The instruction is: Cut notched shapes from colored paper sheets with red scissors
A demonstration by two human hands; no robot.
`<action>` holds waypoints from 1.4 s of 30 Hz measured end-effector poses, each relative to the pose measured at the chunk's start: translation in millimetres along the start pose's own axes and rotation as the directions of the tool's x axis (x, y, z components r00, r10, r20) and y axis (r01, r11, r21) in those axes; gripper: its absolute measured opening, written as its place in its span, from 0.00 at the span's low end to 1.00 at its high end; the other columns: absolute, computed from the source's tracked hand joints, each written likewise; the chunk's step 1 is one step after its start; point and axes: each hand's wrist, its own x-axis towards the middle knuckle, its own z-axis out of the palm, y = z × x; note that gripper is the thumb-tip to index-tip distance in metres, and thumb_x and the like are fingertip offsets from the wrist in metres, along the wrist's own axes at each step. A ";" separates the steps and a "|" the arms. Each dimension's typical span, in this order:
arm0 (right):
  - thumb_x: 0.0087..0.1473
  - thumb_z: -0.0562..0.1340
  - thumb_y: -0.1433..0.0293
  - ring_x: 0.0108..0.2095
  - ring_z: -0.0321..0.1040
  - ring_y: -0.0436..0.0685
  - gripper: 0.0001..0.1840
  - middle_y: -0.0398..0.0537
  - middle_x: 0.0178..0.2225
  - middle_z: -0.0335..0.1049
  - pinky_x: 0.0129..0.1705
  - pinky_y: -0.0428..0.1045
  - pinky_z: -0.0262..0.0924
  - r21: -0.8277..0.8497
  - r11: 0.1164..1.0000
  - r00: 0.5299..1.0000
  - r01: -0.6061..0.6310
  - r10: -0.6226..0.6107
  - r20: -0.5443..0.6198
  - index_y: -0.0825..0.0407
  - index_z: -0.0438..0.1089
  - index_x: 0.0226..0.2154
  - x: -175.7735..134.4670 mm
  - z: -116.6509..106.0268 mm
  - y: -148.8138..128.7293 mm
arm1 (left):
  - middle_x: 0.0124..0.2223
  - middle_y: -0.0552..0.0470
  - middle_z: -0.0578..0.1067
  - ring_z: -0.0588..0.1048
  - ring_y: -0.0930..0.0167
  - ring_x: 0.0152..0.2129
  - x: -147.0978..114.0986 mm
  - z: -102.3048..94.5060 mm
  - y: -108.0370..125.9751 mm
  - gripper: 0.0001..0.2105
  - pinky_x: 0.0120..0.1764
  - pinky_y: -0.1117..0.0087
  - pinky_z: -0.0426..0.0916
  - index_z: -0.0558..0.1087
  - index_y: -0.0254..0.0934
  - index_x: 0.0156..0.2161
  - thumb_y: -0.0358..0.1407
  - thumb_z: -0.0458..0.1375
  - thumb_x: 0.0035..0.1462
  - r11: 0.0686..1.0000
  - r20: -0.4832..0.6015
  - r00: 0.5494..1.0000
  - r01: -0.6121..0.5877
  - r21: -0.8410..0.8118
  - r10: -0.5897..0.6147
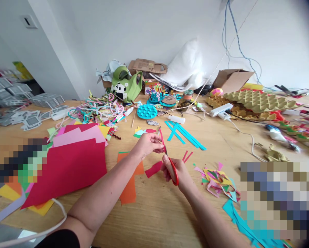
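My left hand (148, 145) pinches a narrow red paper strip (162, 137) above the middle of the table. Just below it, my right hand (180, 174) is closed round the red handles of a pair of scissors (174, 172), whose blades point up and away beside the strip. Whether the blades touch the paper I cannot tell. A red paper scrap (152, 170) lies under the hands, and orange paper (128, 194) lies beneath my left forearm. Thin red strips (187, 157) rest right of the scissors. Beyond the hands are blue paper strips (189, 136) and small paper fish cut-outs (139, 132).
Red and pink paper sheets (74, 165) are stacked at the left. Colourful scraps (216, 181) and blue offcuts (237, 217) lie at the right. Pipe cleaners (97, 106), a green panda bag (127, 86), egg trays (260, 100) and a power strip (221, 109) stand behind.
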 end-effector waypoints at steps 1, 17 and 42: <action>0.49 0.55 0.48 0.12 0.57 0.47 0.28 0.42 0.12 0.60 0.14 0.41 0.49 -0.004 1.000 1.000 -0.001 0.001 -0.002 0.56 0.66 0.19 -0.5 0.1 -0.9 | 0.20 0.53 0.73 0.74 0.74 0.17 0.0 0.0 0.0 0.09 0.26 0.70 0.71 0.68 0.30 0.28 0.22 0.63 0.39 1.000 0.002 1.000 0.000 -0.001 0.000; 0.47 0.57 0.47 0.11 0.56 0.46 0.27 0.41 0.11 0.60 0.13 0.41 0.47 0.000 1.000 1.000 -0.017 0.017 -0.026 0.54 0.63 0.17 1.5 1.1 2.8 | 0.20 0.53 0.74 0.74 0.73 0.17 0.0 0.1 -0.8 0.09 0.25 0.71 0.71 0.68 0.30 0.30 0.21 0.62 0.41 1.000 -0.007 1.000 0.002 0.006 -0.002; 0.46 0.57 0.46 0.11 0.57 0.47 0.28 0.41 0.11 0.61 0.13 0.42 0.49 0.013 1.000 0.999 -0.018 0.019 -0.034 0.54 0.63 0.17 2.7 1.5 4.8 | 0.20 0.53 0.73 0.75 0.71 0.17 0.7 0.1 -3.6 0.13 0.25 0.70 0.71 0.67 0.30 0.32 0.24 0.65 0.40 1.000 0.029 0.999 0.015 -0.002 -0.015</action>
